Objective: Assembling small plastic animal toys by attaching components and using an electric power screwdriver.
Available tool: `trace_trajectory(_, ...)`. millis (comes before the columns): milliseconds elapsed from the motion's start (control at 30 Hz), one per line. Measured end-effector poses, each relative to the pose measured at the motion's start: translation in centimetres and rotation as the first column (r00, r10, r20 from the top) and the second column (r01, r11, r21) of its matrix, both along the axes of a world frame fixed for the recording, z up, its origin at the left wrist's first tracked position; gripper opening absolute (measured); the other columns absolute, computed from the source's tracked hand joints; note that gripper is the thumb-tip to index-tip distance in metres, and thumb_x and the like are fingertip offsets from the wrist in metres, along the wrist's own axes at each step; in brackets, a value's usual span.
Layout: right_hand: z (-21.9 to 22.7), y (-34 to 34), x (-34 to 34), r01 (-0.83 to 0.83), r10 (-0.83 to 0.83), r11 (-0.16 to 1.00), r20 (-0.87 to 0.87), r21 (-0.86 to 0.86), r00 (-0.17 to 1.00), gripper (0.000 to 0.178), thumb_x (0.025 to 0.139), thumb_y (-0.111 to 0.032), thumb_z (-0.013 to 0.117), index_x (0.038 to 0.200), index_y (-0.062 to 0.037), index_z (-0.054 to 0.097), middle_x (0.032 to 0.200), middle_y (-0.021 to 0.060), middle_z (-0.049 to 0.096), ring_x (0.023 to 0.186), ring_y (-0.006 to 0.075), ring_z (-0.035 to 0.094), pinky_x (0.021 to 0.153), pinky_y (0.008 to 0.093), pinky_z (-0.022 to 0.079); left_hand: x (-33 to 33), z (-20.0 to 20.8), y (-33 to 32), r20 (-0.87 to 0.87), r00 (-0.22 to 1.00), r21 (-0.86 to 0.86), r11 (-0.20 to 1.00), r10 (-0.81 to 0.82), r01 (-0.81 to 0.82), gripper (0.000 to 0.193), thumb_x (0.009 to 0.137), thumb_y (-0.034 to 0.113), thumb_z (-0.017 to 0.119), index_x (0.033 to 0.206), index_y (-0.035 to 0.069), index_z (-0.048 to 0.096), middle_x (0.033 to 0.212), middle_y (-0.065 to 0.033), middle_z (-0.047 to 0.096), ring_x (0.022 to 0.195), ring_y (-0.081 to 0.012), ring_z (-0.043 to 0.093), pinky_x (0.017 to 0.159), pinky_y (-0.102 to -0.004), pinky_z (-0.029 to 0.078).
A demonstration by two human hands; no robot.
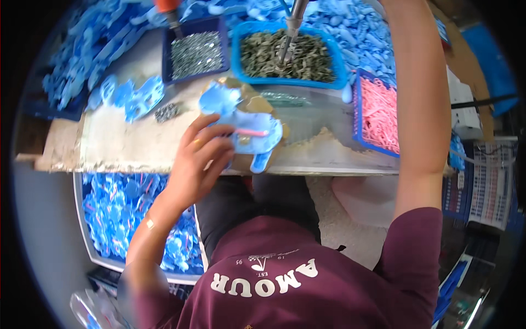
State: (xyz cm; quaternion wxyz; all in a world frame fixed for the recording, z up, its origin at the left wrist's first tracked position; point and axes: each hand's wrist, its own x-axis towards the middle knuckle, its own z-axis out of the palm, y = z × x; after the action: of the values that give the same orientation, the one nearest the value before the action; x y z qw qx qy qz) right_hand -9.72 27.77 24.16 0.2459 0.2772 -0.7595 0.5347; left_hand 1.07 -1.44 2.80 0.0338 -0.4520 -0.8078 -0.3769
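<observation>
Head view shows me the left hand (pixel 200 151), fingers bent at the left edge of a blue plastic part (pixel 260 143) bearing a pink strip (pixel 253 132), near the front edge of the worktable (pixel 131 143), though I cannot tell whether they grip it, nor how the out-of-frame right hand stands

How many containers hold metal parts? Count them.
2: a dark blue bin at upper left and a light blue tub to its right; others may be hidden.
</observation>
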Motion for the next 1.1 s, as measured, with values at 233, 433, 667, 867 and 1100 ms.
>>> trace_trajectory(233,-10.9,21.8,-1.4,0.345,-0.503,0.84,0.363,0.418,0.784,0.031,0.097,-0.03,0.064,0.11,-0.0019,0.064,0.089,0.0097,0.071,0.077,0.0162,0.069,0.071,0.0313,0.056,0.6,11.6,-13.0,0.437,0.885,-0.266,0.963,0.158,-0.04,0.011,0.086,0.009,0.065,0.091,0.0,0.065,0.108,-0.0172,0.068,0.105,-0.0328,0.062,0.097,-0.0428,0.046)
trace_trajectory(433,-22.7,29.3,-0.7,0.121,-0.768,0.262,0.131,0.957,0.627,0.022,0.084,-0.024,0.072,0.098,-0.0078,0.076,0.093,0.0123,0.076,0.086,0.0267,0.072,0.078,0.0389,0.056,3.4,8.9,-22.7,-0.079,0.693,-0.756,0.41,0.717,-0.51,0.032,0.093,0.021,0.068,0.117,0.0,0.066,0.118,-0.0165,0.069,0.114,-0.034,0.062,0.103,-0.0435,0.046)
trace_trajectory(667,-23.6,28.7,-1.3,0.034,-0.787,0.203,0.143,0.979,0.6,0.026,0.086,-0.026,0.073,0.103,-0.0063,0.073,0.097,0.0191,0.072,0.091,0.0343,0.07,0.08,0.0419,0.054,2.2,9.4,-14.8,0.07,0.869,-0.612,0.709,0.491,-0.351,0.036,0.094,0.011,0.067,0.129,0.001,0.064,0.126,-0.017,0.069,0.12,-0.0345,0.063,0.105,-0.0417,0.047)
trace_trajectory(867,-13.7,20.2,5.6,-0.014,-0.345,0.894,0.706,0.449,0.619,0.017,0.092,-0.017,0.072,0.101,-0.0027,0.068,0.103,0.0065,0.071,0.092,0.0165,0.067,0.082,0.0293,0.054,-0.4,6.8,-2.3,0.187,0.982,-0.215,0.976,0.026,0.015,0.042,0.086,0.006,0.075,0.126,0.003,0.065,0.126,-0.0187,0.067,0.107,-0.0374,0.067,0.094,-0.0418,0.053)
trace_trajectory(1100,-13.3,5.8,10.7,-0.475,0.164,0.838,0.706,0.269,0.689,0.015,0.082,-0.006,0.08,0.095,0.0005,0.074,0.119,0.012,0.069,0.098,0.0199,0.069,0.088,0.0335,0.057,0.3,2.4,8.7,0.581,0.788,0.32,0.947,-0.202,0.007,0.039,0.09,0.003,0.074,0.127,0.002,0.064,0.132,-0.0151,0.065,0.11,-0.0292,0.068,0.091,-0.0388,0.057)
